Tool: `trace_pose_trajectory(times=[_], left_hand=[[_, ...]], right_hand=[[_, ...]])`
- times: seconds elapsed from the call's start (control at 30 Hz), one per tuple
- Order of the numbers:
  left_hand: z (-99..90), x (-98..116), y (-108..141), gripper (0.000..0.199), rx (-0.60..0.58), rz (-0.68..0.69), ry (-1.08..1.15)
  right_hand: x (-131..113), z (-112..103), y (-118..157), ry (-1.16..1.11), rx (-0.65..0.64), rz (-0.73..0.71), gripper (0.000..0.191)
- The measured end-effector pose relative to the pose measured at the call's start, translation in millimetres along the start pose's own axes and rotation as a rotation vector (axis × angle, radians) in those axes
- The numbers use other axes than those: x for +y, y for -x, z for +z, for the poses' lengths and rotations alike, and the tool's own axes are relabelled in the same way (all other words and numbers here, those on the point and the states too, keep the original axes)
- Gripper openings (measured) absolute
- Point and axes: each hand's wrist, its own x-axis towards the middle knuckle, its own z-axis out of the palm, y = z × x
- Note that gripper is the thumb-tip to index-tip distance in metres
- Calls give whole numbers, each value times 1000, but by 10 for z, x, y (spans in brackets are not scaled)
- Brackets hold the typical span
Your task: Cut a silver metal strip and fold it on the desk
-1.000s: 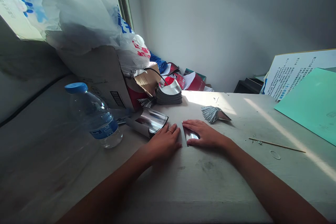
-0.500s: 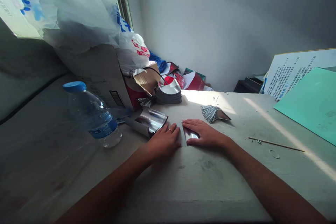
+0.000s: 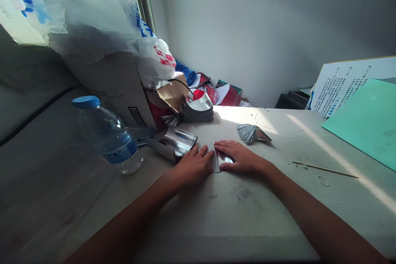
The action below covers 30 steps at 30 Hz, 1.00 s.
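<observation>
My left hand and my right hand lie nearly flat on the pale table, fingertips facing each other. Under my right palm and fingers is a small silver-faced paper sheet, its white edge showing beside my left fingertips. Just left of my left hand, a curled silver-faced sheet leans by the fingers without clear contact. Beyond my right hand sits a fan of pleated silver paper. A stack of curved silver pieces stands farther back.
A water bottle with a blue cap stands at the left, before a cardboard box under a white plastic bag. A wooden skewer and a rubber band lie right, near a green card.
The whole view drifts slightly left and up. Both hands stay on the small silver sheet, with no visible change in hold.
</observation>
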Motion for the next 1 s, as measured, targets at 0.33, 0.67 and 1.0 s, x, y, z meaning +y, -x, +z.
trace_pose_trajectory(times=[0.33, 0.67, 1.0], left_hand=[[-21, 8, 6, 53, -3, 37, -26], [-22, 3, 10, 53, 1, 50, -55], [5, -50, 48, 51, 40, 79, -51]], right_hand=[[11, -3, -11, 28, -21, -7, 81], [6, 2, -10, 31, -19, 9, 81], [-31, -23, -1, 21, -27, 12, 82]])
